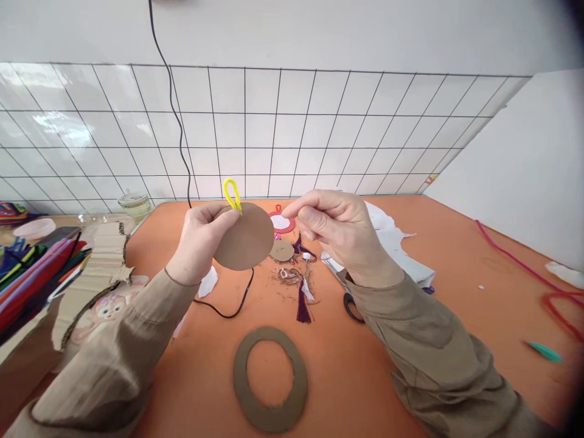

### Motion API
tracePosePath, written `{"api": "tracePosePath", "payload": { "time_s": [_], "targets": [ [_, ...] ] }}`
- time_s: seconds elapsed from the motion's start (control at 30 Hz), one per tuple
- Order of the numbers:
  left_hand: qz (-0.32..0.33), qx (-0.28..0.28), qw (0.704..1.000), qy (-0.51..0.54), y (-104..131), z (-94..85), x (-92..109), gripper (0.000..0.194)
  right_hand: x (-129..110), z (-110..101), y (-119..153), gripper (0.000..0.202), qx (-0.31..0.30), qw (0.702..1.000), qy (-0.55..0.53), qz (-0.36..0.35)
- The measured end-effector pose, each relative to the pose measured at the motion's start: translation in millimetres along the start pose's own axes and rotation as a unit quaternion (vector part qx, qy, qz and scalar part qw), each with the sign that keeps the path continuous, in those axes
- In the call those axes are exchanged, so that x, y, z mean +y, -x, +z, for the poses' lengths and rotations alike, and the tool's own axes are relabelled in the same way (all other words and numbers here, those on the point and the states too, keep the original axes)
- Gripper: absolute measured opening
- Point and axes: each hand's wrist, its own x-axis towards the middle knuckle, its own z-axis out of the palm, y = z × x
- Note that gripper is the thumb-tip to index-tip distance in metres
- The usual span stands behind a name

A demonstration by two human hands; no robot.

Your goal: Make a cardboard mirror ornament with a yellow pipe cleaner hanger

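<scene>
My left hand [198, 237] pinches a round brown cardboard disc [246, 240] together with a yellow loop [231, 193] that stands up from its top edge. To the right of the disc, and apart from it, my right hand [342, 231] is raised with thumb and forefinger close together; whether anything is between them is too small to tell. Below both hands a cardboard ring [244, 377] lies flat on the orange table [347, 389]. Behind the hands lie a red-rimmed round piece [283, 223] and a smaller cardboard disc [281, 250].
Purple tassels [303, 304] and thread scraps lie mid-table. Black-handled scissors [353, 309] and white cloth [401, 246] are by my right arm. Torn cardboard [93, 267] and colourful pipe cleaners [41, 274] lie left. A black cable [232, 316] curves across the table; a green pen-like item [545, 351] lies right.
</scene>
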Motion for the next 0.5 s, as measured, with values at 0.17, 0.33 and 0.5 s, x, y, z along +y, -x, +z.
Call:
{"api": "tracePosePath", "payload": {
  "time_s": [0.17,0.33,0.5],
  "targets": [
    [-0.041,-0.022,0.998,0.035,0.9,1.9,-1.6,0.030,-9.7,1.8,2.1,0.018,0.009,0.995,0.074,-0.062],
    [-0.055,-0.037,0.997,0.044,0.6,2.9,-4.9,0.030,-12.3,0.9,2.8,0.021,-0.073,0.996,-0.011,-0.059],
    [-0.057,-0.002,0.994,0.094,-0.9,-1.0,0.1,0.026,-16.7,-4.3,2.4,0.021,-0.042,0.989,0.086,0.114]
  ]
}}
